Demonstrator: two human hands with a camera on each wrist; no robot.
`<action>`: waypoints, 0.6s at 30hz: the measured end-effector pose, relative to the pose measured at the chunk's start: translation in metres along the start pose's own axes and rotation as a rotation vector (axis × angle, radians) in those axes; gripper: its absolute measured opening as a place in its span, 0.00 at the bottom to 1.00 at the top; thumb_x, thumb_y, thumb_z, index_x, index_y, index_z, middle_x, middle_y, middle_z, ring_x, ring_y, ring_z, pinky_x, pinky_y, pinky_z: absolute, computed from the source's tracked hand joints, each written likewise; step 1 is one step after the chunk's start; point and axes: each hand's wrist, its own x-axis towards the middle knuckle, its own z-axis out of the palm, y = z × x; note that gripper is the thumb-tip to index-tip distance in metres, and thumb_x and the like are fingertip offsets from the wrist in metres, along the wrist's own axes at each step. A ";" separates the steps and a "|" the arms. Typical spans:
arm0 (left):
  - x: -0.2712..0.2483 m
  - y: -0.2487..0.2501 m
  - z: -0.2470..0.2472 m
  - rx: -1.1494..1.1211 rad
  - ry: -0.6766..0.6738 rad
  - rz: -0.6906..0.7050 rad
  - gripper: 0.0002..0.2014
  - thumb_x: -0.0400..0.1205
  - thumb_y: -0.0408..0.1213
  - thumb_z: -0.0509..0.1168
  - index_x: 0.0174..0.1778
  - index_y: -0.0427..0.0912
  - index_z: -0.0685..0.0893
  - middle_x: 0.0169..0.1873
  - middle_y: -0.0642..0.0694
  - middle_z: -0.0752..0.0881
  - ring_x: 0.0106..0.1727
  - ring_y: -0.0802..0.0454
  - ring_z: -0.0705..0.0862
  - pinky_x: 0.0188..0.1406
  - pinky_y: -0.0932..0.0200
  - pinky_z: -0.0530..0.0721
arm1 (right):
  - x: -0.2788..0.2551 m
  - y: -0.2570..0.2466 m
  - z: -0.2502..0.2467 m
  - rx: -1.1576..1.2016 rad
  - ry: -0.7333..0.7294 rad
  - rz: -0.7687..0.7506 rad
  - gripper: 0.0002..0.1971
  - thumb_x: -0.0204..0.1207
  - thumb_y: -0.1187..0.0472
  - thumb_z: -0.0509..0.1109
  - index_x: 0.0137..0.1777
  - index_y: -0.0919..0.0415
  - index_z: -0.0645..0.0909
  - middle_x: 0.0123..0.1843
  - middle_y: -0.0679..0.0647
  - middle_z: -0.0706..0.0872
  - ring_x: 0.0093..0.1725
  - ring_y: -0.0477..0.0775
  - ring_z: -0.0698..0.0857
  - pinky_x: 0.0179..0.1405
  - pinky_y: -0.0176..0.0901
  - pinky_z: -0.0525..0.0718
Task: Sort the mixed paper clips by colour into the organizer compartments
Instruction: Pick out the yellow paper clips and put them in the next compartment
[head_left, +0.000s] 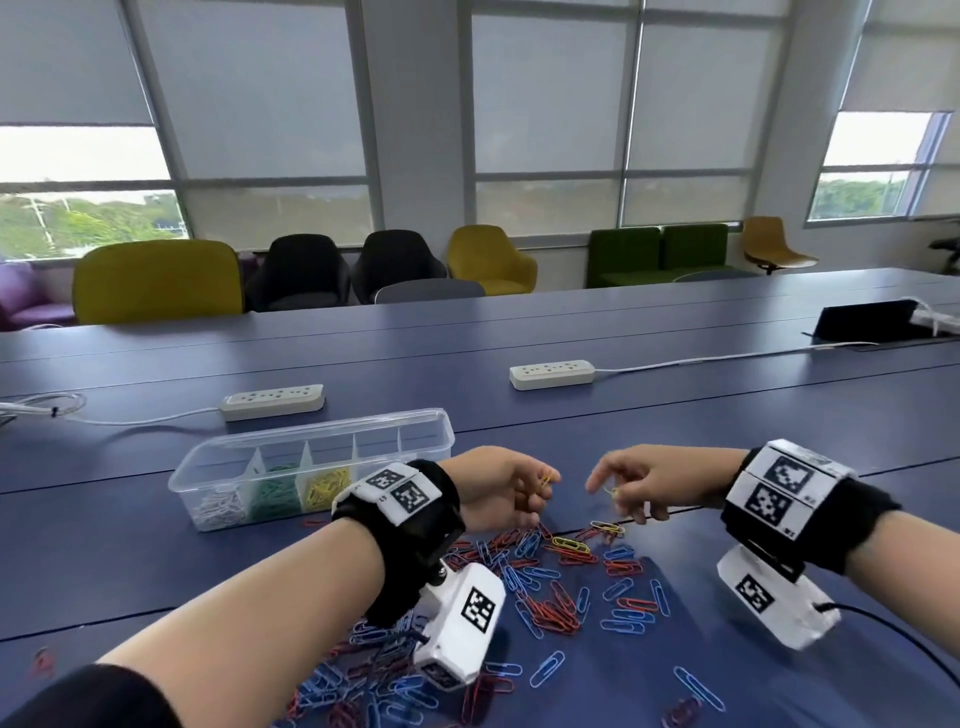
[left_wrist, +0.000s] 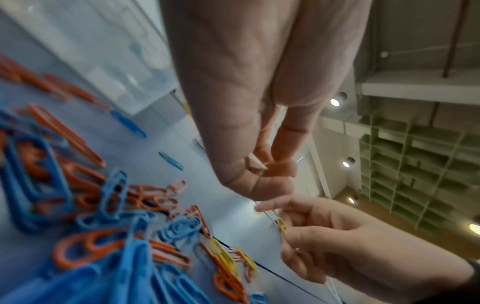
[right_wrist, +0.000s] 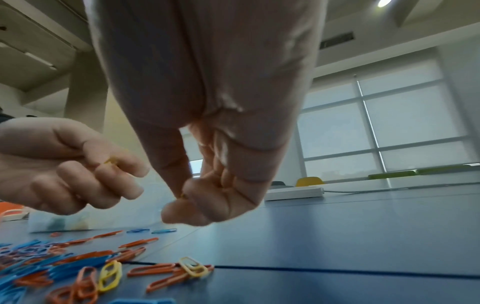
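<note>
At the bottom centre of the head view I see the loose clips (head_left: 524, 597), mostly blue and red, scattered across the blue bench (head_left: 727, 415), with a couple of yellow ones at the pile's upper edge. Just above the pile, mid-frame, both my hands hang over the bench. My left hand (head_left: 498, 488) has its fingers curled, thumb and forefinger pinching a yellow clip (head_left: 545, 480); the left wrist view blurs that grip, so I read it from the head and right wrist views. My right hand (head_left: 639, 483), just right of it and apart from it, pinches a second yellow clip (head_left: 613, 491) between thumb and fingertips, the other fingers loosely curled beneath. Up and left of the left hand sits the clear organizer (head_left: 311, 467), its long side running left to right, tilted upward toward the right. Its compartments from the left hold white, green and yellow clips; the next ones to the right look bare, though my left wrist hides part of them. Beyond it, two white power strips (head_left: 272, 401) lie on the bench, one upper left of centre, one to the right. At the top of the frame stand chairs (head_left: 156, 280) and shaded windows (head_left: 550, 104).
</note>
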 end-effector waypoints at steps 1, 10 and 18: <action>0.002 0.001 0.002 -0.040 -0.013 -0.042 0.14 0.79 0.24 0.47 0.34 0.42 0.72 0.30 0.46 0.72 0.22 0.57 0.69 0.25 0.66 0.71 | 0.002 0.000 0.000 -0.019 0.012 0.031 0.12 0.80 0.73 0.54 0.48 0.56 0.72 0.35 0.51 0.77 0.28 0.44 0.75 0.21 0.29 0.72; 0.030 -0.001 0.022 1.179 0.113 -0.048 0.11 0.80 0.38 0.66 0.54 0.37 0.86 0.45 0.43 0.84 0.42 0.54 0.77 0.39 0.62 0.75 | 0.015 0.003 0.006 -0.276 -0.007 0.109 0.07 0.78 0.54 0.69 0.48 0.55 0.74 0.33 0.43 0.73 0.23 0.36 0.76 0.18 0.23 0.68; 0.032 -0.003 0.017 1.355 0.101 0.006 0.12 0.79 0.39 0.68 0.52 0.36 0.88 0.44 0.42 0.85 0.39 0.55 0.77 0.39 0.63 0.75 | 0.019 0.004 0.010 -0.249 -0.044 0.133 0.12 0.80 0.55 0.65 0.35 0.54 0.72 0.31 0.47 0.75 0.28 0.42 0.71 0.20 0.21 0.67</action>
